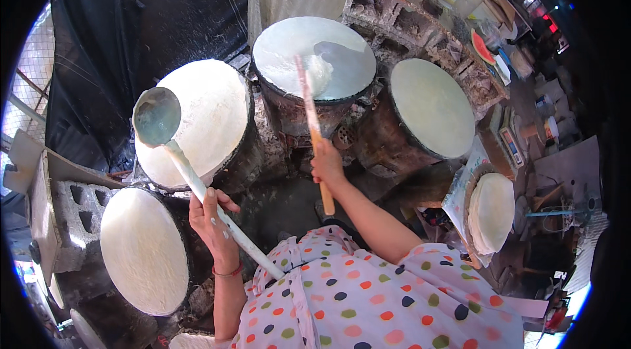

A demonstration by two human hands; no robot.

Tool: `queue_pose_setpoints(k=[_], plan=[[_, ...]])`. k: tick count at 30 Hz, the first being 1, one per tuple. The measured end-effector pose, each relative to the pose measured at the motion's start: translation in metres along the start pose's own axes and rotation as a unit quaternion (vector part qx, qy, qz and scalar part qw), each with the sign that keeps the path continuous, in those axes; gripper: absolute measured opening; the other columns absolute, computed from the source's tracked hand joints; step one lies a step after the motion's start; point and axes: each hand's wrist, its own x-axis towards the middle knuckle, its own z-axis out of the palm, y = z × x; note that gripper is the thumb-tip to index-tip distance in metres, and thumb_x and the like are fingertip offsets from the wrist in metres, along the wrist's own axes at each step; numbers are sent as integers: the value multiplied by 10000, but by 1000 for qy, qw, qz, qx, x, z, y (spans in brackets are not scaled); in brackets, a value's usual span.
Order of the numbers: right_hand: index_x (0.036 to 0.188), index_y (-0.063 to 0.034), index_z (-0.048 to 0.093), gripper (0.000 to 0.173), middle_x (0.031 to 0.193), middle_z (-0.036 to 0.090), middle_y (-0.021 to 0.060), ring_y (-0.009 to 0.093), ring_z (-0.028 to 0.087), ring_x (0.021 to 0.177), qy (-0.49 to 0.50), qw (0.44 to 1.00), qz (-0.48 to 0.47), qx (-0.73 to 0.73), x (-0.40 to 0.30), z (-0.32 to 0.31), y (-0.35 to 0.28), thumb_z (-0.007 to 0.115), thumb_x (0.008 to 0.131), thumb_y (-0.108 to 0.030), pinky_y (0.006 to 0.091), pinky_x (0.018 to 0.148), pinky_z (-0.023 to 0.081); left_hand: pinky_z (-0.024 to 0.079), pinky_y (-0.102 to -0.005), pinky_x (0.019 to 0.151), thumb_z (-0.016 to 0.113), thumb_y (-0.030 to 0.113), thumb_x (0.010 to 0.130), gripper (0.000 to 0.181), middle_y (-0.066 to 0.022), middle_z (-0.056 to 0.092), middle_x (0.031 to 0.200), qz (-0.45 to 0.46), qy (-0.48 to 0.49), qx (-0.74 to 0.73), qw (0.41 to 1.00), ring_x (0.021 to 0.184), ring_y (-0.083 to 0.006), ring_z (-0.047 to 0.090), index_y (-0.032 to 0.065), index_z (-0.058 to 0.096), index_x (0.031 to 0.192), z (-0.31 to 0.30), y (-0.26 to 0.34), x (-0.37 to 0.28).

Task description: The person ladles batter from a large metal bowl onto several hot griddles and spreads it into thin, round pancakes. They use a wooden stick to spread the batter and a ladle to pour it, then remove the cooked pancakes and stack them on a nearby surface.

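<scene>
My left hand [214,223] grips the pale handle of a long ladle [157,116], whose round bowl hangs over the edge of the white-topped drum [212,122] at left. In my right hand [327,164] is a wooden stick [312,122], its whitened far end at a mound of white batter [319,73] on the middle drum's round griddle [286,43]. White batter covers much of that griddle; its right part shows a bare grey patch. The drum at right bears a smooth pale round top [431,107]. Another pale round layer [145,250] lies on the lower left drum.
A stack of thin white round sheets [490,213] lies on a round tray at the right. Concrete blocks [81,211] stand at the left, and more blocks [409,23] behind the drums. Black plastic sheeting [148,14] hangs at the back left. Assorted items crowd the far right.
</scene>
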Motion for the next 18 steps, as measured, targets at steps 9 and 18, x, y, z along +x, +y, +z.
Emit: queue_pose_setpoints(k=[9, 18], plan=[[1020, -106, 480, 223, 581, 434, 33, 144, 437, 383, -34, 978, 57, 199, 19, -62, -16, 340, 1013, -279, 328, 344, 395, 416, -216, 533, 515, 182, 960, 297, -44, 554, 707, -9, -36, 6, 999, 567, -100, 520, -53, 554, 1139, 38, -10, -3], [977, -57, 535, 196, 721, 603, 204, 378, 606, 582, 46, 970, -131, -198, 29, -118, 16, 430, 965, -222, 482, 523, 479, 437, -218, 544, 518, 185, 960, 304, -40, 548, 714, -24, -53, 10, 998, 564, -102, 525, -59, 545, 1139, 70, -16, -5]])
